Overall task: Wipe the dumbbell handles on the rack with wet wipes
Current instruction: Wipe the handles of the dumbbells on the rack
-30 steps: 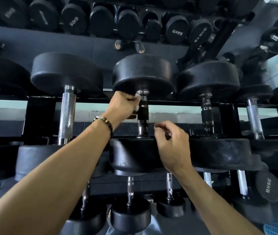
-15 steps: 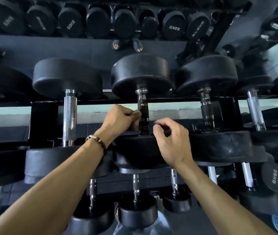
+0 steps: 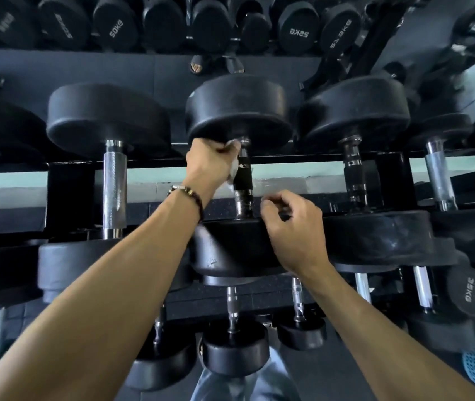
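Observation:
A large black dumbbell lies end-on in the rack's middle row, its dark handle running between two round heads. My left hand, with a beaded bracelet on the wrist, grips a white wet wipe against the upper left side of that handle, just under the far head. My right hand hovers with curled fingers at the handle's lower end, over the near head. It holds nothing that I can see.
Neighbouring dumbbells flank it: one with a chrome handle on the left, a dark-handled one on the right. Smaller dumbbells sit on the lower row. A row of dumbbells marked in kg shows at the top.
My left hand has slid the wipe up the handle from its lower end to just under the far head. My right hand stayed near the handle's lower end.

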A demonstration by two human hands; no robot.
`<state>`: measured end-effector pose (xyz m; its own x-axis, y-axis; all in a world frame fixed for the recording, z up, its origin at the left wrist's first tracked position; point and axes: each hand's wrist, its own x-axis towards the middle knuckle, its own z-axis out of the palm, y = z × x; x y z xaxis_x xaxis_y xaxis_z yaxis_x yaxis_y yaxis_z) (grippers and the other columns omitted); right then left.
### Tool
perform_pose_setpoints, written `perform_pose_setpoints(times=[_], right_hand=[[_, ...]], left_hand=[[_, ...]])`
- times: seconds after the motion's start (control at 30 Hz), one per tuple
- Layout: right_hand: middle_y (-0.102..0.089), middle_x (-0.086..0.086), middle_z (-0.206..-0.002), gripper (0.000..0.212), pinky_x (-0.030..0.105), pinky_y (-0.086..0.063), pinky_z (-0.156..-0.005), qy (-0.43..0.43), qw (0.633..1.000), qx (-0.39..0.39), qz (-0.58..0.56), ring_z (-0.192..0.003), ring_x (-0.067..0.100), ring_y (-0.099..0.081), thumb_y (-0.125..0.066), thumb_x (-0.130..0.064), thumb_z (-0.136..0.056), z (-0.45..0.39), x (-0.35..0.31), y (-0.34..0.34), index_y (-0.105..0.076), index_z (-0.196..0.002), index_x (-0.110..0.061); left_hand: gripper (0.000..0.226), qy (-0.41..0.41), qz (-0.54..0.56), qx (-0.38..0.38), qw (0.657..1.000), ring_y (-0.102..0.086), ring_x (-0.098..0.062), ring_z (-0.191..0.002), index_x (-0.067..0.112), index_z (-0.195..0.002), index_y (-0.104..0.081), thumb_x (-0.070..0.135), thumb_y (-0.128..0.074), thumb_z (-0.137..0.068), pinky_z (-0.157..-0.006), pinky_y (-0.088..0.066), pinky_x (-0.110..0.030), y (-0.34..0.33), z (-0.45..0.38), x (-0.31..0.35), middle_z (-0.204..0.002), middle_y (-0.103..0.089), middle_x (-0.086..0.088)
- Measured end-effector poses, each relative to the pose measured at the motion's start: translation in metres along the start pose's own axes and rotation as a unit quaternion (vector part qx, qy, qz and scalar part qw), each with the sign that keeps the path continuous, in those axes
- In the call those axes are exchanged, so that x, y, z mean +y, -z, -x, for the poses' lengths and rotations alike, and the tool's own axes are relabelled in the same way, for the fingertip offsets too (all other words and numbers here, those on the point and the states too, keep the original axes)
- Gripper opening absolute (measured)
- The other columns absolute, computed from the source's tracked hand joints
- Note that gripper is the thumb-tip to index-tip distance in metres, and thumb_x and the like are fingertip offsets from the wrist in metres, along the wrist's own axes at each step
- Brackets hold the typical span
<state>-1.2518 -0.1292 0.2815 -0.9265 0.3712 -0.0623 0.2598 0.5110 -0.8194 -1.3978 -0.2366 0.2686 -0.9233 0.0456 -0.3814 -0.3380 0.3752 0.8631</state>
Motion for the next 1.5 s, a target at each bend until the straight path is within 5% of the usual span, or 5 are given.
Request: perform_pose_setpoints(times=[0.13, 0.5, 0.63, 1.07, 1.5], right_hand=[[-0.065, -0.016, -0.071, 0.022, 0.015, -0.042, -0.064, 0.001, 1.0, -0.003, 0.001, -0.073, 0.0, -0.062, -0.052, -0.035, -0.086, -0.001, -0.002, 0.0, -0.068, -0.082, -0.021], [-0.067, -0.012, -0.07, 0.026, 0.024, -0.048, -0.063, 0.006, 1.0, 0.002, -0.002, -0.069, 0.006, -0.063, -0.052, -0.033, -0.086, 0.0, -0.002, 0.001, -0.071, -0.082, -0.016], [-0.064, -0.011, -0.064, 0.026, 0.02, -0.041, -0.057, 0.004, 1.0, 0.007, -0.003, -0.061, 0.007, -0.06, -0.053, -0.034, -0.086, -0.001, -0.001, -0.002, -0.07, -0.08, -0.016], [-0.067, -0.008, -0.067, 0.018, 0.02, -0.048, -0.058, 0.004, 1.0, 0.007, -0.004, -0.068, 0.008, -0.063, -0.059, -0.022, -0.092, -0.001, -0.001, 0.001, -0.07, -0.078, -0.017], [-0.066, -0.011, -0.065, 0.022, 0.021, -0.047, -0.055, 0.01, 1.0, 0.011, -0.01, -0.064, 0.009, -0.063, -0.054, -0.028, -0.086, 0.001, -0.003, 0.0, -0.07, -0.076, -0.017]], left_hand=[[0.036, -0.05, -0.142, -0.054, 0.987, -0.06, -0.01, -0.061, 0.012, -0.071, -0.07, 0.03, -0.057, -0.098, -0.05, -0.04, -0.009, 0.006, 0.032, 0.0, -0.064, -0.066, 0.001], [0.051, 0.064, 0.083, -0.086, 0.991, -0.052, -0.022, -0.05, 0.013, -0.046, -0.06, 0.015, -0.062, -0.096, -0.066, -0.05, -0.036, 0.005, 0.027, -0.003, -0.048, -0.056, -0.006], [0.017, 0.128, 0.212, -0.016, 0.969, -0.066, -0.022, -0.067, 0.01, -0.073, -0.065, 0.011, -0.075, -0.086, -0.074, -0.06, -0.039, 0.0, 0.006, 0.008, -0.067, -0.067, -0.004], [0.029, 0.095, 0.106, -0.061, 0.988, -0.051, -0.009, -0.039, 0.011, -0.062, -0.064, 0.011, -0.072, -0.089, -0.053, -0.051, -0.022, 0.002, 0.02, -0.008, -0.044, -0.057, 0.003], [0.037, 0.04, 0.086, -0.071, 0.993, -0.058, -0.021, -0.053, 0.006, -0.052, -0.066, 0.017, -0.077, -0.085, -0.074, -0.057, -0.036, 0.003, 0.018, -0.02, -0.053, -0.063, -0.014]])
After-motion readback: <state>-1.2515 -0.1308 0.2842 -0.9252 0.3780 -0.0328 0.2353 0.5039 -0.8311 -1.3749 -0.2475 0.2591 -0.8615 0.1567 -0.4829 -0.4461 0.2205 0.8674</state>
